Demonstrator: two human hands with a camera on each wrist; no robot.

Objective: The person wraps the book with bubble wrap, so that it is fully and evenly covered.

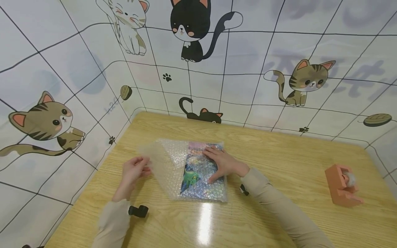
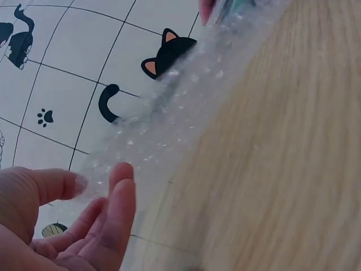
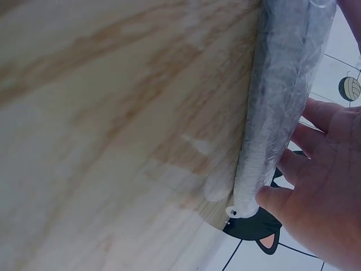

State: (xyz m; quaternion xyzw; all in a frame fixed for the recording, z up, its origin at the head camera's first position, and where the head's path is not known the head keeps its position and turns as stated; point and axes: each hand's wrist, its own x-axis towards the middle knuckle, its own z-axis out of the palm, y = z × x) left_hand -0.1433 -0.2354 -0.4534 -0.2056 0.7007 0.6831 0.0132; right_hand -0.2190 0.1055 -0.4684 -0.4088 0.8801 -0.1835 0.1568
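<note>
A colourful book or flat box (image 1: 193,177) with a green creature on its cover lies inside clear bubble wrap (image 1: 167,155) on the table. My right hand (image 1: 223,163) rests on it with spread fingers, pressing the wrap over its upper right part. At the loose left flap, my left hand (image 1: 134,168) touches or hovers by the wrap's edge. In the left wrist view its thumb and fingers stand apart beside the bubble wrap (image 2: 169,113); contact is unclear. The right wrist view shows the wrapped item's side (image 3: 282,96) beneath my right fingers.
An orange tape dispenser (image 1: 341,187) with a roll in it stands on the right side of the wooden table (image 1: 279,155). A cat-patterned sheet (image 1: 248,86) rises behind the table and along its left side. A black wrist mount (image 1: 138,211) sticks out at the left sleeve.
</note>
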